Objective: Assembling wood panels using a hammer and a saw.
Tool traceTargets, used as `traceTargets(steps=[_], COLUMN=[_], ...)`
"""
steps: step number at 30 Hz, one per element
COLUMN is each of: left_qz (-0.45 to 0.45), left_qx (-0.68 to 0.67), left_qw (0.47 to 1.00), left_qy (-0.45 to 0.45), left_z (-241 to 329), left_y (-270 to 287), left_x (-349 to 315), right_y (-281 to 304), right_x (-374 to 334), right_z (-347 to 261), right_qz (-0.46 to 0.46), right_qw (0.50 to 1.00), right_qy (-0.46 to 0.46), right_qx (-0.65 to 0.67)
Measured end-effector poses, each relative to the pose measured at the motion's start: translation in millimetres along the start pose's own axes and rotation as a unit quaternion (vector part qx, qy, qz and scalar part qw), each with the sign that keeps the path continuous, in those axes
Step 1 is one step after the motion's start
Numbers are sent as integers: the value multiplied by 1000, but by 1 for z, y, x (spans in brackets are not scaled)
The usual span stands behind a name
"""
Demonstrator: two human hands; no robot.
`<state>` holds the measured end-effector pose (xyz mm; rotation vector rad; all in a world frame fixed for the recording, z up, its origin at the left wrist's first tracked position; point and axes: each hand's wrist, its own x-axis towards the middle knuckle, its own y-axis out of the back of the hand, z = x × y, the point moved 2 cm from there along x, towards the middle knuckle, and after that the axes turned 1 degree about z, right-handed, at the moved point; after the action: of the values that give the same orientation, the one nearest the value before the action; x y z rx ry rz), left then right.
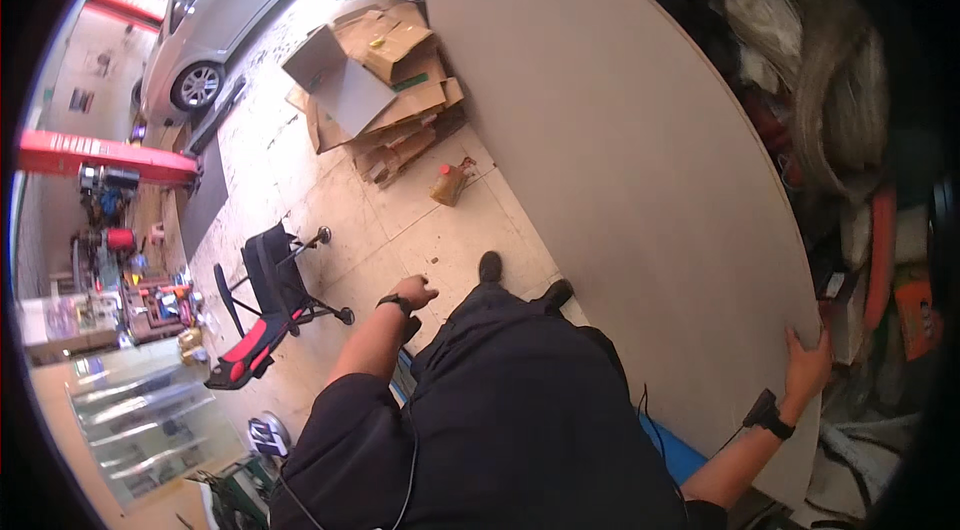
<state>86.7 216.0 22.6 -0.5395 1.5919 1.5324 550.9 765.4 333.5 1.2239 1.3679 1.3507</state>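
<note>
A large grey-beige board (610,130) stretches from the far edge down along my right side. At its outer right edge, near the lower corner, my right hand (808,368) is closed on the board, with the fingers curled at the rim. Away from the board, over the tiled floor, my left hand (412,291) is held out with nothing visible in it. Its fingers are loosely bent and partly apart. The nearest thing to it is a black and red wheeled seat (270,300) on the left. Dark straps circle both wrists.
Flattened cardboard boxes (410,95) are piled ahead, with a red-capped bottle (447,184) in front. A silver car (235,0) and a red lift arm (110,158) are at the far left. Crowded goods, including a hanging pale cloth bundle (835,90), line the board's right side.
</note>
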Motion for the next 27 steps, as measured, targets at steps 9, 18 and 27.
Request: traceTargets(steps=[9, 18, 27], left_qz=[-17, 127, 265], left_qx=[-229, -388, -510], left_qw=[973, 911, 772], left_qy=[-37, 55, 270], left_z=[-99, -346, -519], left_y=[-46, 2, -90], left_x=[-21, -52, -118], right_y=[-24, -120, -147], right_x=[-10, -205, -368], right_z=[-43, -475, -759], right_qz=[201, -293, -577], right_qw=[972, 805, 660], right_qy=[119, 234, 283], right_qx=[2, 460, 389])
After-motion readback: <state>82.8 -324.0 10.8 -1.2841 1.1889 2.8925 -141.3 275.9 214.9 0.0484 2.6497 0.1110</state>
